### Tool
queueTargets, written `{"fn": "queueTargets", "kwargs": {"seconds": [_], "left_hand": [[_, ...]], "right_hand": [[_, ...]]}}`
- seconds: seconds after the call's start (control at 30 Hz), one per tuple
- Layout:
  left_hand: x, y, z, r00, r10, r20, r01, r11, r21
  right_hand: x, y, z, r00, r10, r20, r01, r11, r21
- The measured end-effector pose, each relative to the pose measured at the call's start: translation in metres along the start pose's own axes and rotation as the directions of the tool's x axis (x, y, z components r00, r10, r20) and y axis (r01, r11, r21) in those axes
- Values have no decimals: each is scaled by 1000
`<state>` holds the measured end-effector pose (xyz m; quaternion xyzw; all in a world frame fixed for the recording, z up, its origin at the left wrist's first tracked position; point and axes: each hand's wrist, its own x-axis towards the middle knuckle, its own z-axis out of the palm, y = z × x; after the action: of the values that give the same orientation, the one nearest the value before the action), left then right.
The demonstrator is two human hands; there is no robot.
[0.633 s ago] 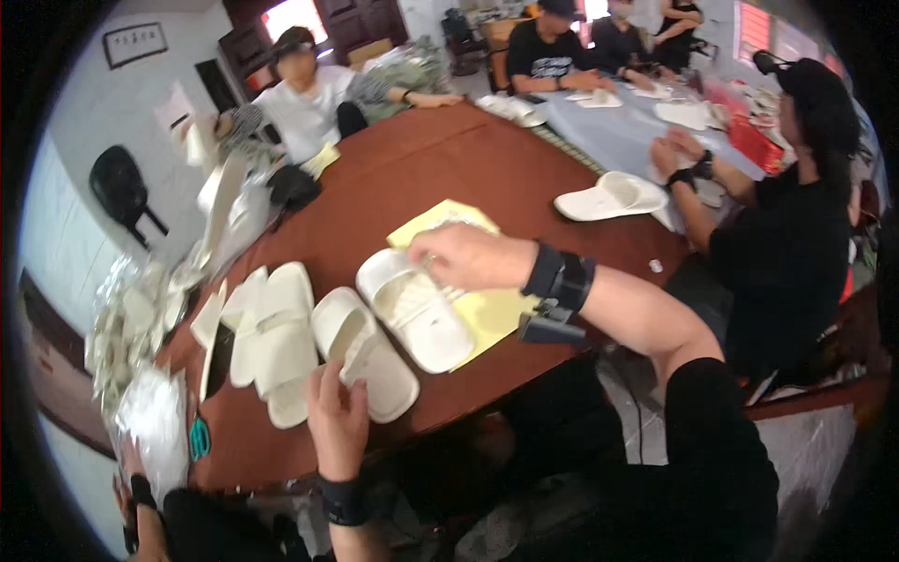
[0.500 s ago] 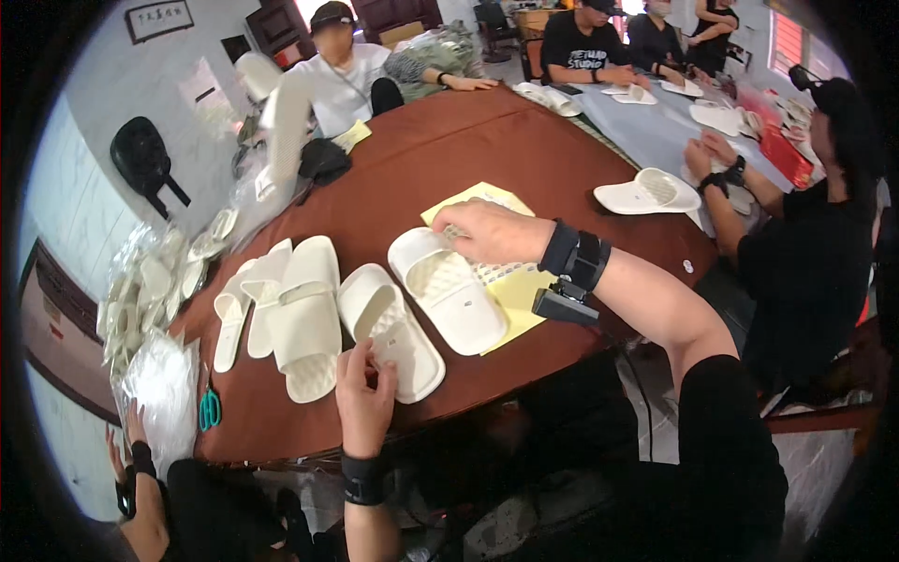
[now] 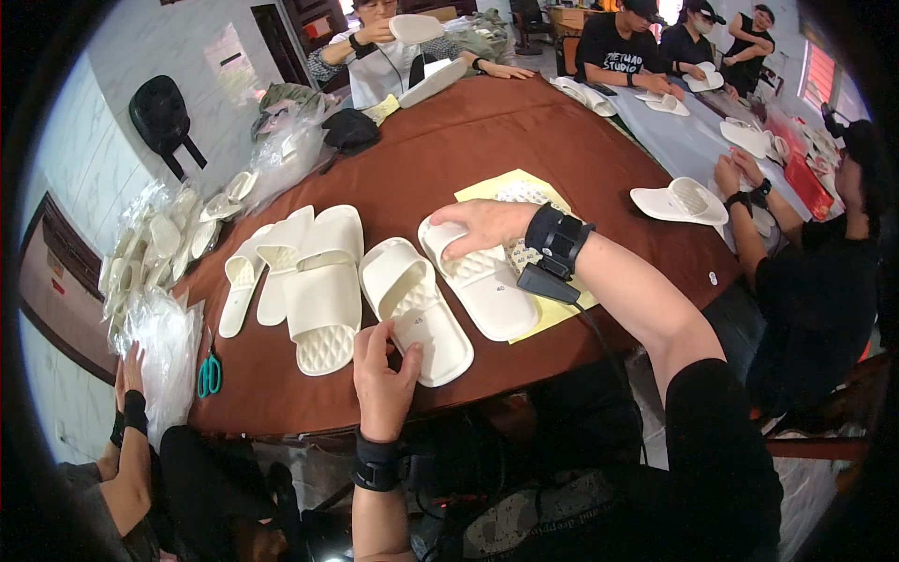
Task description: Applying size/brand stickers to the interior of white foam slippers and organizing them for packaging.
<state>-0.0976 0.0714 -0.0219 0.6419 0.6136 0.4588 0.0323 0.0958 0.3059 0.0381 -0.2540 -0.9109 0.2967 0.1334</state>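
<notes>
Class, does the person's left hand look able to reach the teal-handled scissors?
Probably yes: nothing covers the scissors, and the left hand could pass in front of the slippers, along the table's edge.

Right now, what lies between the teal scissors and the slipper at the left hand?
In the head view: a group of cream slippers, on brown tablecloth.

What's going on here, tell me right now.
The person's right hand is on the front of a white slipper, which lies partly over a yellow sticker sheet. The left hand touches the side of a second slipper beside it. More slippers lie to the left on the brown-covered table. Across it, a co-worker's hand holds up another slipper.
</notes>
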Motion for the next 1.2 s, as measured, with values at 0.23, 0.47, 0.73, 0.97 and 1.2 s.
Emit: {"fn": "queueTargets", "kwargs": {"seconds": [0.23, 0.47, 0.73, 0.97, 1.2], "left_hand": [[-2, -3, 1, 1000, 9, -8, -9, 1000, 17], [8, 0, -13, 992, -68, 103, 80, 989, -122], [67, -2, -35, 971, 110, 212, -135, 985, 105], [115, -26, -20, 894, 95, 439, -202, 958, 202], [134, -35, -14, 826, -22, 564, -101, 978, 185]], "right_hand": [[-20, -23, -16, 969, 30, -243, -48, 996, -69], [-52, -42, -36, 911, 75, -405, -114, 991, -73], [-85, -24, -43, 944, 86, -318, -145, 975, -168], [-132, -1, -69, 945, 179, -275, -166, 984, 71], [-174, 14, -93, 893, 293, -340, -255, 955, 153]]}}
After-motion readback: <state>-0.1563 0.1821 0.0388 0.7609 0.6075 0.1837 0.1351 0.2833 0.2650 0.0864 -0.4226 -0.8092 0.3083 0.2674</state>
